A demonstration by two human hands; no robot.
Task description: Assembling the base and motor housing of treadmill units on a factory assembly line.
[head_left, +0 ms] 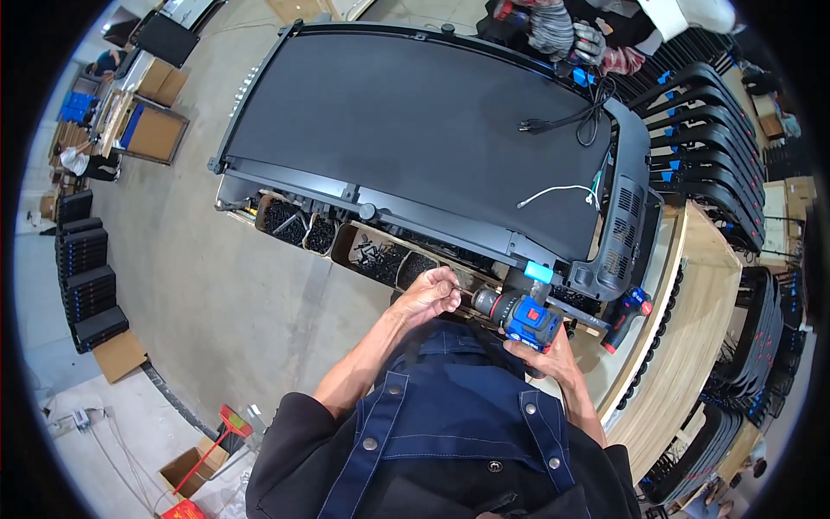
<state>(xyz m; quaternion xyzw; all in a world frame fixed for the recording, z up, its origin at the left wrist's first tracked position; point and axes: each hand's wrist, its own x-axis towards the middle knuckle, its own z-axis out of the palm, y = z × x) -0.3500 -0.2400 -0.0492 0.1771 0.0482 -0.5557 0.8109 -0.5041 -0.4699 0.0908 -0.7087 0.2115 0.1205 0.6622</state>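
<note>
Navy overalls [467,415] worn over a black short-sleeved top fill the lower middle, their broad straps fixed with metal studs. Just beyond, the right hand [553,356] has its grip clamped around the handle of a blue, black and red cordless drill [529,324], which lies level in front of the waist with its chuck [486,301] turned toward the person's left. Facing it, the left hand [426,298] has its grip drawn together, fingertips pinched at the thin bit in front of the chuck; whether they hold the bit itself or some small piece is hidden. A light-blue block [538,272] sits just past the drill, by the near side of a treadmill [389,121] whose dark belt spreads across the upper middle. A black power cord [562,124] and a thin white cable [558,189] lie on the belt near the vented motor cover [624,225] at its right end. Below the treadmill's near rail, parts bins [345,244] contain loose black fasteners [380,259]. Another power tool [628,318], dark with red and blue parts, rests near the motor cover's lower corner, beside a plywood crate [705,298]. Across the treadmill, a co-worker's gloved hand [590,43] is near its far right corner, and a row of curved black frames [705,134] stands to the right.
</note>
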